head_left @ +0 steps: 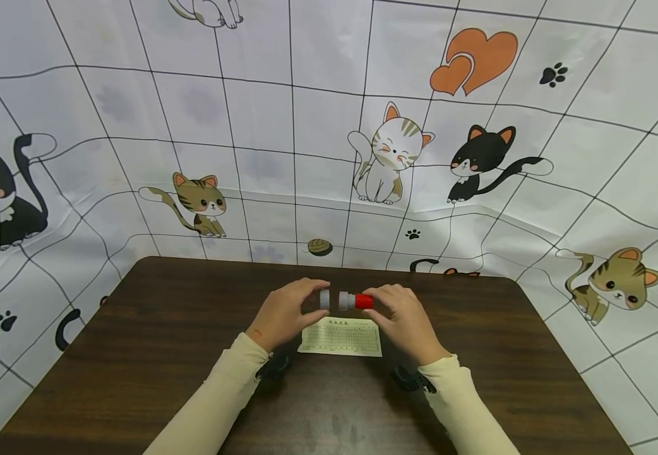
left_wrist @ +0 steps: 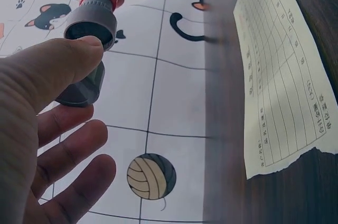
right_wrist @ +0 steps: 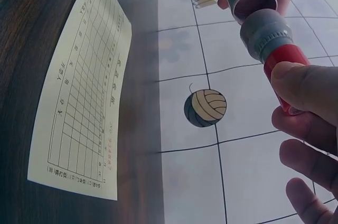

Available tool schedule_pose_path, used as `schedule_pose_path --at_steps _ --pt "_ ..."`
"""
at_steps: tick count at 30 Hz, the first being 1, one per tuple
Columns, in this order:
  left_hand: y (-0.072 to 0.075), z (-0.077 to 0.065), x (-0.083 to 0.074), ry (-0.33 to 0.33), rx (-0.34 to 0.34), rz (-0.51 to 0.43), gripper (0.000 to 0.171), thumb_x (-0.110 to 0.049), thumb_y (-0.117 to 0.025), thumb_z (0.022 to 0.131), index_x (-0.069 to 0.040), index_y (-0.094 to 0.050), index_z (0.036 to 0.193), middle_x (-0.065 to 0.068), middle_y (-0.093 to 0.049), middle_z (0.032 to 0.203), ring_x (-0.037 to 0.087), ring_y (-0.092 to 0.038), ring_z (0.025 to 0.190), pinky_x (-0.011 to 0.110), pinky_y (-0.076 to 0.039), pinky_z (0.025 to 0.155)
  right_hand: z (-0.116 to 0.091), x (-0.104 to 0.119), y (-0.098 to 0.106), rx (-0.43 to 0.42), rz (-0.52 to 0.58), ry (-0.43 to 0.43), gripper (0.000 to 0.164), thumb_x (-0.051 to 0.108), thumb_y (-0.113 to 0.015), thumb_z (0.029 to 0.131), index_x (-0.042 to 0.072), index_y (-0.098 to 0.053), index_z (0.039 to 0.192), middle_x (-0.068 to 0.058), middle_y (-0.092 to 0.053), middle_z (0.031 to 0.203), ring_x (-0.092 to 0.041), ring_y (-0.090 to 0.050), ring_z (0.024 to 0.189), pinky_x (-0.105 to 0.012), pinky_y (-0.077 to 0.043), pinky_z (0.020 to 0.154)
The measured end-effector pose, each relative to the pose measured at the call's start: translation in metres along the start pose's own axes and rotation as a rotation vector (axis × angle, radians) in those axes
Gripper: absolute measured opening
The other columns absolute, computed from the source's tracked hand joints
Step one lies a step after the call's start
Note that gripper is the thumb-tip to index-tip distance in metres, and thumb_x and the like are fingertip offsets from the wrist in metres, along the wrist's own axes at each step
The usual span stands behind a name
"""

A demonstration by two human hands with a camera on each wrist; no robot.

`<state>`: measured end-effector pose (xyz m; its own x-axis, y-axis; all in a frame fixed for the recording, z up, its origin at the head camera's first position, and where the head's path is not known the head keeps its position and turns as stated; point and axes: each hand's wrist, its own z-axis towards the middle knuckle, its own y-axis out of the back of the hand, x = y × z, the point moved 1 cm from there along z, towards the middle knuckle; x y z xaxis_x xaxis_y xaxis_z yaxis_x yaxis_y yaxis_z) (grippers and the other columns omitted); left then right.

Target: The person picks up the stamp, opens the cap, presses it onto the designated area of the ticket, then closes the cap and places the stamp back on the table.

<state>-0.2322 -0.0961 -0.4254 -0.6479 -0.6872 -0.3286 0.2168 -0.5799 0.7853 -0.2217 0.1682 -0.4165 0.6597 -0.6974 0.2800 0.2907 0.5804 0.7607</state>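
Note:
Over the middle of the table, my left hand (head_left: pixel 286 314) pinches a short round grey cap (head_left: pixel 324 299) between thumb and fingers. Facing it, my right hand (head_left: pixel 407 319) grips the red handle of what looks like a hand stamp (head_left: pixel 364 301), lying sideways with its grey head toward the cap. A narrow gap parts cap and stamp in the head view. The right wrist view shows the cap's (right_wrist: pixel 255 3) hollow opening turned to the stamp's grey head (right_wrist: pixel 265 33). Just below both hands lies a pale yellow printed form (head_left: pixel 340 337) on the tabletop.
The dark wooden table (head_left: pixel 181 354) reaches back to a white wall covering (head_left: pixel 261 164) with grid lines and cartoon cats. Dark bands (head_left: pixel 413 379) circle both wrists. One short edge of the form (left_wrist: pixel 285 76) is torn and uneven.

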Motion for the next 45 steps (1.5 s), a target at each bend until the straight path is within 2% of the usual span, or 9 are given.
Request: schedule_pose_path --at_steps 7,16,21,30,45 --pt "0.003 0.0 0.002 0.03 0.002 0.013 0.048 -0.032 -0.083 0.09 -0.019 -0.069 0.134 -0.001 -0.072 0.122 0.014 -0.07 0.101 0.034 -0.06 0.083 -0.001 -0.006 -0.002 -0.008 -0.009 -0.042 0.031 0.015 -0.087 0.085 0.014 -0.075 0.114 0.001 -0.074 0.101 -0.02 -0.064 0.094 -0.05 -0.051 0.099" --pt "0.002 -0.001 0.008 0.129 0.031 0.025 0.047 -0.029 -0.083 0.09 -0.018 -0.07 0.133 0.0 -0.071 0.129 0.019 -0.07 0.11 0.04 -0.06 0.09 -0.002 -0.015 -0.004 0.016 -0.019 -0.112 0.029 0.017 -0.085 0.087 0.015 -0.075 0.115 0.001 -0.073 0.098 -0.019 -0.061 0.09 -0.05 -0.051 0.095" --pt "0.001 -0.003 0.012 0.174 0.037 0.024 0.045 -0.027 -0.085 0.088 -0.016 -0.071 0.129 0.002 -0.072 0.126 0.021 -0.072 0.106 0.042 -0.06 0.087 -0.004 -0.018 -0.005 0.02 -0.032 -0.137 0.03 0.017 -0.085 0.087 0.014 -0.076 0.114 0.0 -0.073 0.098 -0.019 -0.061 0.088 -0.048 -0.051 0.091" --pt "-0.004 -0.008 0.023 0.293 0.065 0.012 0.043 -0.026 -0.085 0.089 -0.016 -0.068 0.128 0.0 -0.074 0.116 0.019 -0.072 0.094 0.042 -0.06 0.079 -0.006 -0.021 -0.006 0.033 -0.058 -0.194 0.032 0.016 -0.087 0.085 0.012 -0.076 0.115 -0.002 -0.073 0.098 -0.019 -0.056 0.082 -0.046 -0.049 0.082" --pt "-0.005 -0.012 0.033 0.379 0.092 -0.009 0.043 -0.025 -0.084 0.09 -0.014 -0.067 0.127 0.003 -0.076 0.109 0.021 -0.073 0.09 0.044 -0.06 0.078 -0.012 -0.036 -0.01 0.036 -0.068 -0.256 0.031 0.018 -0.086 0.086 0.011 -0.076 0.115 -0.004 -0.074 0.101 -0.018 -0.057 0.082 -0.045 -0.049 0.079"
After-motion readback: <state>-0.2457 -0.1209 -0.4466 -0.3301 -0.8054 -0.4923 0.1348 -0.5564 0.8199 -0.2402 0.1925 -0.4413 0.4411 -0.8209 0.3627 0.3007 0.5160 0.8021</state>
